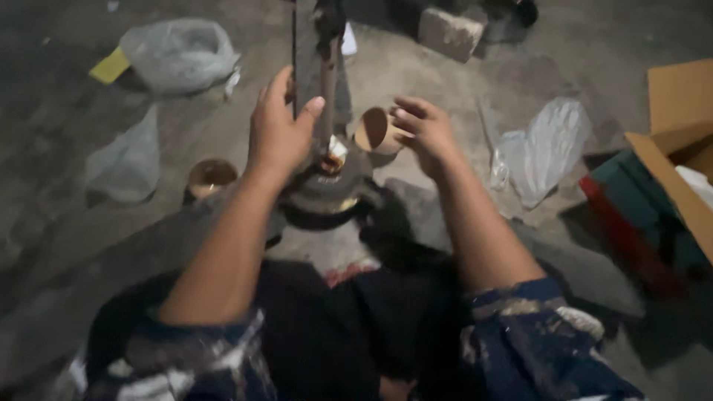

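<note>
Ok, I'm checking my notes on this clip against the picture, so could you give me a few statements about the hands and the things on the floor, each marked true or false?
1. The left hand grips the upright metal rod. True.
2. The right hand grips the rod too. False: it is off the rod, by the small tan cup.
3. A cardboard box stands at the right edge. True.
4. The rod rises from a tall glass jar. False: it rises from a round dark metal base.
5. Crumpled plastic bags lie on the floor. True.
</note>
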